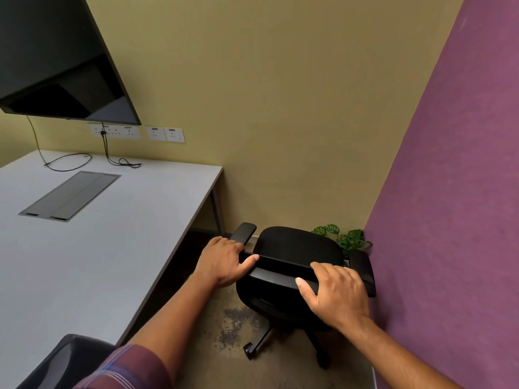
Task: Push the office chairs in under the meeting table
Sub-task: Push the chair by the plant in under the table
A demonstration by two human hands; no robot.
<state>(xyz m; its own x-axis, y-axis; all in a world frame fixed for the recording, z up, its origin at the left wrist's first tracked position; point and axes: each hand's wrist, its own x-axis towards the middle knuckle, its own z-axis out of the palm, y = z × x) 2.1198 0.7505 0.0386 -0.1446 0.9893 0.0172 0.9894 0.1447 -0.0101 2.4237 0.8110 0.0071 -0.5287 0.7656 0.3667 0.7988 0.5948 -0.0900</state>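
We're looking down at one grey meeting table (92, 248), the biggest thing here, filling the left side with its far edge against the yellow wall. Above it hangs one dark screen (59, 60), and two cables (70, 161) trail onto the tabletop beside one flush cable hatch (71, 195). Along the wall we count two groups of sockets (137, 132).

Now the chairs: two in sight. One black office chair (297, 262) stands out in the open between the table's corner and the purple wall, seat facing the yellow wall, not under the table. A second chair back (60, 360) pokes in at bottom left, right against the table edge (only a slice of it shows).

Two hands are on that first chair. Our left hand (224, 262) wraps the left end of the backrest top, thumb along the rim. Our right hand (334, 293) clamps the right end, fingers over, thumb underneath.

One small green plant (344, 237) sits in the corner behind it.
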